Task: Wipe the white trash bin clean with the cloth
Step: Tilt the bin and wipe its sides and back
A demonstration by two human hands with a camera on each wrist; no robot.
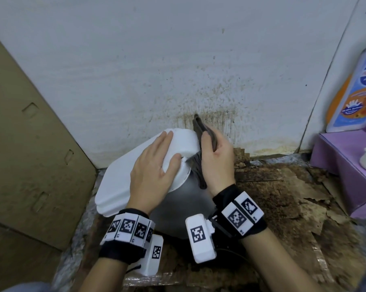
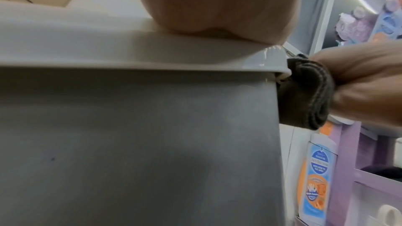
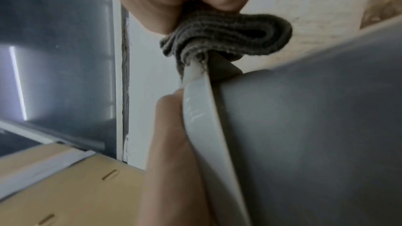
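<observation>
Only the right wrist view shows cloth (image 3: 226, 32) wrapping the bin's rim (image 3: 202, 109).

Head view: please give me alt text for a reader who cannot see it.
A right hand presses a folded dark cloth against the lid edge of a white trash bin, while the left hand lies on the lid. The bin stands against a stained white wall, beside cardboard.

A flat sheet of brown cardboard (image 1: 30, 131) leans against the white wall (image 1: 156, 60) on the left. The wall is spattered with brown stains (image 1: 207, 106) low down. The floor (image 1: 278, 203) is patchy brown and peeling. To the right stands a purple shelf unit (image 1: 342, 161), with an orange-and-blue bottle (image 1: 354, 95) on it.
</observation>
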